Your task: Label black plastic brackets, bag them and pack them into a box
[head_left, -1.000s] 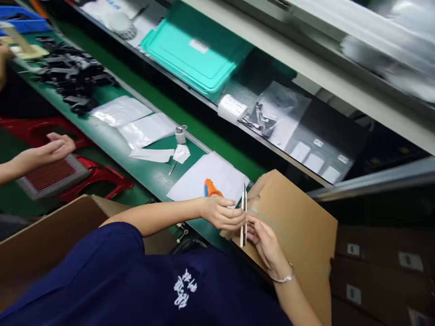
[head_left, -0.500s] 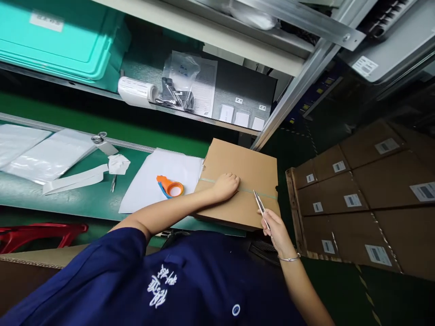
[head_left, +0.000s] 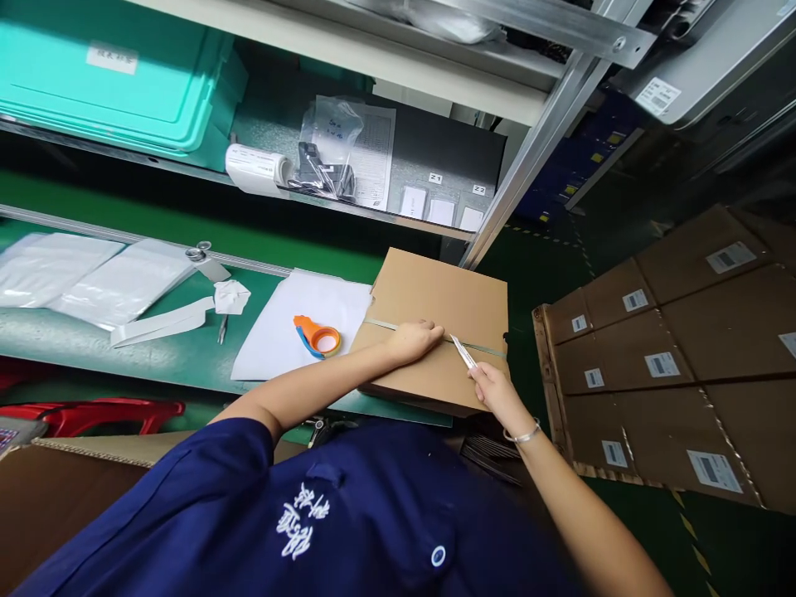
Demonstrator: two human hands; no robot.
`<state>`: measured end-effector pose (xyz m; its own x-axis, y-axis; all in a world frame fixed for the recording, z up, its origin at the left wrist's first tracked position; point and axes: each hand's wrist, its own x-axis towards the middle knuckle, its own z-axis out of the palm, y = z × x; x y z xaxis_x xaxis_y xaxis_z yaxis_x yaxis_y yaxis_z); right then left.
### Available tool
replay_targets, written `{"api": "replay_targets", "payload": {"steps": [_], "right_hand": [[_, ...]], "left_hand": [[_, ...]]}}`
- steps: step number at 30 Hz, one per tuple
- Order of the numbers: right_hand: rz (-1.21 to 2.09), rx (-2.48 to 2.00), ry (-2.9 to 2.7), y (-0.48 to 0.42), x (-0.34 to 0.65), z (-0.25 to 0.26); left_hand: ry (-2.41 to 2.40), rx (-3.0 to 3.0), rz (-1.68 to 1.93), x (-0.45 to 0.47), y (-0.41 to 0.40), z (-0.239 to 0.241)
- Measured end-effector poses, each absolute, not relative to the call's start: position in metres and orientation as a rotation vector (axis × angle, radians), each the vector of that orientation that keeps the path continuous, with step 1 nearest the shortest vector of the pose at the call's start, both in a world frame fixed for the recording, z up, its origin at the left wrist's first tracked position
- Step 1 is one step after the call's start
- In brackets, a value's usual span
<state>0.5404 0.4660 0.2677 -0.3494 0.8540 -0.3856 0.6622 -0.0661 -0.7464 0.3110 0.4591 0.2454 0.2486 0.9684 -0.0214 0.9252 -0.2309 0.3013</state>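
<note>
A closed brown cardboard box (head_left: 448, 298) lies on the green bench, with a strip of clear tape along its top seam. My left hand (head_left: 414, 340) rests on the box lid at the seam, fingers curled down against it. My right hand (head_left: 494, 388) grips a thin metal blade (head_left: 462, 351) whose tip touches the taped seam just right of my left hand. An orange tape dispenser (head_left: 318, 338) sits on a white sheet (head_left: 292, 323) left of the box.
Clear plastic bags (head_left: 118, 282), a paper strip and small tweezers lie on the green bench (head_left: 75, 344). A shelf behind holds a teal bin (head_left: 118, 83), a white roll and bagged parts. Labelled cartons (head_left: 672, 356) are stacked at right. An open carton (head_left: 55, 489) stands at lower left.
The view swung right. My left hand let go of the blade and settled on the box lid. My right hand moved the blade's tip onto the taped seam.
</note>
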Motion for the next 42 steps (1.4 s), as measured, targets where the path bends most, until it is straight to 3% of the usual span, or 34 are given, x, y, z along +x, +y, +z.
{"api": "replay_targets", "payload": {"steps": [20, 28, 31, 33, 37, 42], "right_hand": [[0.755, -1.816, -2.386, 0.442, 0.509, 0.272], [0.608, -1.92, -2.431, 0.43, 0.49, 0.275], [0.631, -1.874, -2.404, 0.425, 0.49, 0.27], [0.779, -1.792, -2.267, 0.424, 0.494, 0.27], [1.503, -1.461, -1.797, 0.443, 0.487, 0.295], [2.124, -1.044, -1.943, 0.477, 0.359, 0.335]], "left_hand": [[1.776, 2.138, 0.407, 0.31, 0.462, 0.25], [1.873, 2.024, 0.579, 0.3, 0.466, 0.262], [1.99, 1.87, 0.856, 0.282, 0.458, 0.268], [1.962, 1.766, 1.079, 0.265, 0.443, 0.268], [1.945, 1.571, 1.316, 0.221, 0.389, 0.262], [2.087, 1.083, 1.425, 0.181, 0.294, 0.253]]}}
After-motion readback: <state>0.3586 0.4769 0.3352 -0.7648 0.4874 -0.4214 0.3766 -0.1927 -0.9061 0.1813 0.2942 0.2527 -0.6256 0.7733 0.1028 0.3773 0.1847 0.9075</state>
